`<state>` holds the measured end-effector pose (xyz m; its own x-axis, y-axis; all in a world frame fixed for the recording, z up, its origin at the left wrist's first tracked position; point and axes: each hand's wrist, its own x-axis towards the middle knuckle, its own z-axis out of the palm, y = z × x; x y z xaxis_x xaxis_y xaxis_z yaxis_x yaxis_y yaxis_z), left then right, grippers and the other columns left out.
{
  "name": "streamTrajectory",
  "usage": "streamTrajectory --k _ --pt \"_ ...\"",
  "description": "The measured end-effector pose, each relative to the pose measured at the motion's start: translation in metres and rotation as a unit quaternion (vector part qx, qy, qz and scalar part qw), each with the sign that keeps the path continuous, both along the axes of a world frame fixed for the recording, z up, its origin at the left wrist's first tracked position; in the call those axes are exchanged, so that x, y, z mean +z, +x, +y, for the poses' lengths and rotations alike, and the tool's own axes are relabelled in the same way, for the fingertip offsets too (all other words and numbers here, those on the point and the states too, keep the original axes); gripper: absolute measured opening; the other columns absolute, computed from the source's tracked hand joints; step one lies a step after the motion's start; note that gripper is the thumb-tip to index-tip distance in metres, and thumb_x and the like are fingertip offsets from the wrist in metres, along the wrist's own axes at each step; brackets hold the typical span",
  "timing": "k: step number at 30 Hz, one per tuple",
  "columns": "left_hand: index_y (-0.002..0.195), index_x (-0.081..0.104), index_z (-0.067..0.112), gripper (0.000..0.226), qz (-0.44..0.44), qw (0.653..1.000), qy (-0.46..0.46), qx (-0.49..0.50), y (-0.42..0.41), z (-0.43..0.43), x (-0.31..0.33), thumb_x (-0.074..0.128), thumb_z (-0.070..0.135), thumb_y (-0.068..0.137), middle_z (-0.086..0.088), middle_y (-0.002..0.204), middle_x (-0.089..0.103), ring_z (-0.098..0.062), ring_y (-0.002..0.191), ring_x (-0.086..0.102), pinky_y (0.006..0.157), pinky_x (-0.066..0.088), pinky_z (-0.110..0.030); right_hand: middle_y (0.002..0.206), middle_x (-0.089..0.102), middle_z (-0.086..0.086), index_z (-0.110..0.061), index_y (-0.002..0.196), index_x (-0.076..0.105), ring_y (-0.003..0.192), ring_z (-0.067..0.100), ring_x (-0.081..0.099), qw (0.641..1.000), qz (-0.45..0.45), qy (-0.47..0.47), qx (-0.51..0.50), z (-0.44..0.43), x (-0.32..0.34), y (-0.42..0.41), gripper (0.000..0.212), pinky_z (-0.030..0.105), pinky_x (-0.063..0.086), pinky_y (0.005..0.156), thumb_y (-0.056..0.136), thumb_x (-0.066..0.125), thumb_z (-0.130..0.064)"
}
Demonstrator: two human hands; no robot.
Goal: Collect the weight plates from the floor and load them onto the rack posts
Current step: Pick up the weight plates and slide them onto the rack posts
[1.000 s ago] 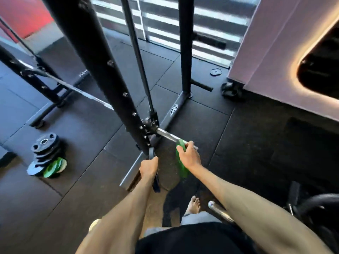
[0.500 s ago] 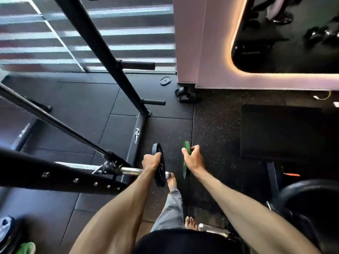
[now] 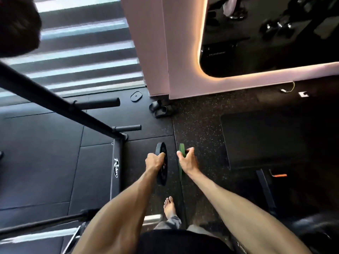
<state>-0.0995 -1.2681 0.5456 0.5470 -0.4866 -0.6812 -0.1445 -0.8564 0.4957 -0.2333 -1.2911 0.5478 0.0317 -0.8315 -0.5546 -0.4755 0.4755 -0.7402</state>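
Observation:
My left hand [image 3: 155, 161] grips a small black weight plate [image 3: 161, 174] by its upper rim; the plate hangs on edge above the floor. Beside it, my right hand [image 3: 187, 161] holds a thin green weight plate [image 3: 181, 150], also on edge. The two plates are about a hand's width apart, in front of my body. Two black rack posts stick out of the rack's slanted upright: an upper post [image 3: 97, 103] and a lower post [image 3: 127, 128], both bare, up and left of the plates.
The rack's base beam [image 3: 116, 162] runs along the floor left of my left hand. A barbell sleeve [image 3: 152, 218] lies near my bare foot [image 3: 169, 206]. A small black plate [image 3: 136, 96] and slippers [image 3: 161, 108] lie by the pink wall. A dark mat [image 3: 264, 138] lies right.
The black plate has come off the barbell sleeve, and both hands have carried their plates forward. My view has swung right, toward the rack posts and the pink wall.

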Motion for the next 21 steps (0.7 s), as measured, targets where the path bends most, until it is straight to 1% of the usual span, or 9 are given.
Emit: streamTrajectory --k 3,5,8,10,12,14,15,18,21 --pt "0.111 0.063 -0.009 0.046 -0.001 1.000 -0.013 -0.014 0.009 -0.037 0.000 0.060 0.031 0.089 -0.023 0.111 0.068 -0.035 0.102 0.064 0.077 0.046 -0.031 0.119 0.059 0.022 0.002 0.124 0.041 0.091 0.027 0.054 1.000 -0.004 -0.001 0.021 -0.036 0.000 0.008 0.040 0.021 0.028 0.064 0.099 0.057 -0.025" --pt "0.109 0.064 -0.008 0.044 -0.004 1.000 -0.014 -0.015 0.016 -0.063 0.001 0.061 0.031 0.089 -0.021 0.108 0.069 -0.032 0.093 0.064 0.074 0.044 -0.029 0.118 0.060 0.021 0.000 0.123 0.042 0.088 0.025 0.053 0.999 0.002 0.002 0.036 -0.068 -0.005 0.014 0.039 0.024 0.030 0.065 0.099 0.058 -0.025" --pt "0.104 0.067 -0.005 0.041 0.003 1.000 -0.018 0.000 0.029 -0.093 -0.001 0.065 0.033 0.087 -0.018 0.101 0.070 -0.026 0.083 0.061 0.071 0.043 -0.027 0.120 0.063 0.020 -0.006 0.125 0.041 0.100 0.037 0.062 0.996 0.019 -0.012 0.088 -0.112 -0.013 0.025 0.040 0.029 0.036 0.070 0.097 0.059 -0.029" --pt "0.098 0.069 -0.002 0.040 0.009 1.000 -0.019 0.017 0.039 -0.121 0.001 0.068 0.036 0.085 -0.014 0.094 0.070 -0.024 0.080 0.062 0.069 0.042 -0.026 0.125 0.062 0.020 -0.015 0.136 0.037 0.108 0.040 0.062 0.986 0.039 -0.015 0.159 -0.149 -0.019 0.034 0.047 0.034 0.044 0.080 0.097 0.058 -0.032" --pt "0.093 0.070 0.001 0.038 0.006 0.999 -0.027 0.043 0.050 -0.143 0.001 0.072 0.037 0.082 -0.011 0.087 0.068 -0.022 0.079 0.062 0.066 0.042 -0.026 0.133 0.059 0.019 -0.026 0.149 0.028 0.115 0.041 0.059 0.968 0.052 -0.015 0.243 -0.187 -0.022 0.043 0.061 0.037 0.047 0.090 0.096 0.057 -0.031" --pt "0.086 0.070 0.005 0.031 0.009 0.997 -0.041 0.059 0.059 -0.163 0.010 0.074 0.036 0.081 -0.009 0.085 0.069 -0.021 0.078 0.062 0.064 0.045 -0.027 0.142 0.054 0.016 -0.033 0.154 0.019 0.122 0.041 0.056 0.945 0.063 -0.012 0.321 -0.222 -0.019 0.053 0.070 0.040 0.045 0.099 0.095 0.057 -0.029" --pt "0.085 0.070 0.007 0.029 0.013 0.996 -0.049 0.068 0.063 -0.172 0.013 0.075 0.035 0.081 -0.009 0.086 0.071 -0.020 0.078 0.063 0.067 0.048 -0.029 0.143 0.054 0.014 -0.036 0.154 0.017 0.124 0.040 0.055 0.932 0.069 -0.016 0.355 -0.238 -0.017 0.058 0.072 0.041 0.045 0.101 0.094 0.057 -0.030" --pt "0.089 0.073 0.004 0.033 0.019 0.992 -0.073 0.099 0.077 -0.192 0.021 0.079 0.035 0.078 -0.014 0.092 0.075 -0.019 0.077 0.065 0.077 0.054 -0.038 0.140 0.057 0.013 -0.040 0.154 0.019 0.127 0.038 0.055 0.888 0.087 -0.036 0.450 -0.279 -0.011 0.076 0.073 0.041 0.044 0.104 0.093 0.056 -0.031" --pt "0.092 0.074 0.000 0.038 0.019 0.983 -0.091 0.159 0.094 -0.208 0.030 0.081 0.034 0.076 -0.013 0.089 0.074 -0.018 0.073 0.064 0.071 0.051 -0.034 0.139 0.058 0.015 -0.040 0.154 0.020 0.126 0.039 0.055 0.848 0.100 -0.047 0.518 -0.319 -0.010 0.103 0.072 0.040 0.044 0.104 0.091 0.055 -0.031"
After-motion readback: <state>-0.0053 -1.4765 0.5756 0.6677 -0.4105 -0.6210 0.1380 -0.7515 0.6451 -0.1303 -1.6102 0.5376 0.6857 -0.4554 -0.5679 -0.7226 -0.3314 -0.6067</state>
